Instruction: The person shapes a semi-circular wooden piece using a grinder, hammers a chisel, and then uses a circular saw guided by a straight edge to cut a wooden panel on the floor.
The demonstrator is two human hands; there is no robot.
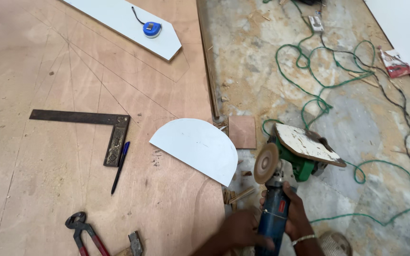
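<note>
Held low at six o'clock in the view: a blue-bodied angle grinder (272,208) with a round tan sanding disc (266,163), nose pointing toward twelve o'clock and disc face turned toward nine o'clock. Right hand (296,213) wrapped round the barrel from the three o'clock side, fingers (291,192) closed tight on it. Left hand (241,229) blurred, closed over the rear of the body from the nine o'clock side, apparently steadying. Two-handed grip probably for control of a spinning tool; whether spinning now, impossible to tell.

Just beyond the disc, toward one o'clock: a second green power tool (300,161) under a paint-flecked white board (308,144), resting on the bare concrete floor (357,118), likely parked within reach. Green power cord (319,102) looped loosely toward twelve and three o'clock, lying clear of the disc.

At ten o'clock from the grinder: a white half-round laminate panel (196,147) lying flat, overhanging the edge of the large brown plywood sheet (48,166). Beside it a small square plywood offcut (242,132).

Further toward nine o'clock: a dark metal try square (111,130) with a blue-capped pen (120,167) alongside. Red-handled pincers (84,232) at seven o'clock. Long white pointed board (115,19) with blue tape measure (152,29) on top at eleven o'clock.
</note>
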